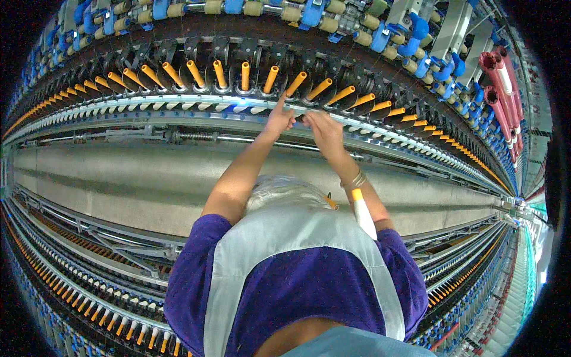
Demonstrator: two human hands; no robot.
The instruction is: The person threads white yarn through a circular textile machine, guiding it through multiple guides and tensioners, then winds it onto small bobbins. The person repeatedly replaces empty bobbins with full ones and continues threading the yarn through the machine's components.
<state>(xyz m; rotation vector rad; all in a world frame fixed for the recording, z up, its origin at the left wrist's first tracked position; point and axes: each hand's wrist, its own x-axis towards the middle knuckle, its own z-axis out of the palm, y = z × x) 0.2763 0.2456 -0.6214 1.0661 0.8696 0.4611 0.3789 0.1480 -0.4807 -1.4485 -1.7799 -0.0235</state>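
Both my arms reach forward to the long spinning machine. My left hand and my right hand meet at the shiny rail, just below an orange bobbin tube. Their fingertips are close together and pinched at a small dark spot on the rail. Whatever lies between the fingers is too small to make out. A bangle sits on my right wrist. A white yarn bobbin with an orange tip is tucked at my right elbow, above my purple top and grey apron.
A curved row of several orange bobbin tubes runs along the machine, with blue and cream rollers above. Pink tubes stand at the far right. A grey panel lies below the rail, and another spindle row runs at the lower left.
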